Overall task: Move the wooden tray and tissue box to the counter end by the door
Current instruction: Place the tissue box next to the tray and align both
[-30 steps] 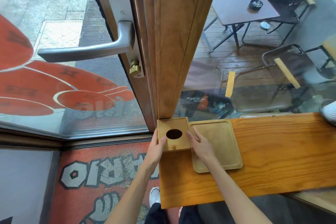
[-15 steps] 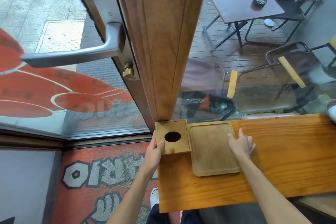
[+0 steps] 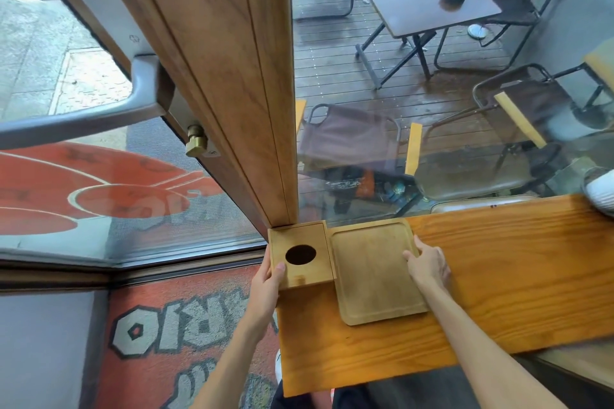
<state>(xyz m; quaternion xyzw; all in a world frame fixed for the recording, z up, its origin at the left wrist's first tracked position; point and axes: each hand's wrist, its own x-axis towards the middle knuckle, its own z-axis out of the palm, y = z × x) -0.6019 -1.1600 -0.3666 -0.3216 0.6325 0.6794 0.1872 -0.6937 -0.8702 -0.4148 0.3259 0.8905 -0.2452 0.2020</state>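
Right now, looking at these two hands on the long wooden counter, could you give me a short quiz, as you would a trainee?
1. True or false: the square wooden tissue box with the round hole stands at the counter end next to the wooden door post.
2. Which hand touches the flat rectangular wooden tray: A left hand, B right hand?
3. Fill in: the tray lies on the orange-brown wooden counter, to the box's ____.

Key: 1 true; 2 B; 3 right.
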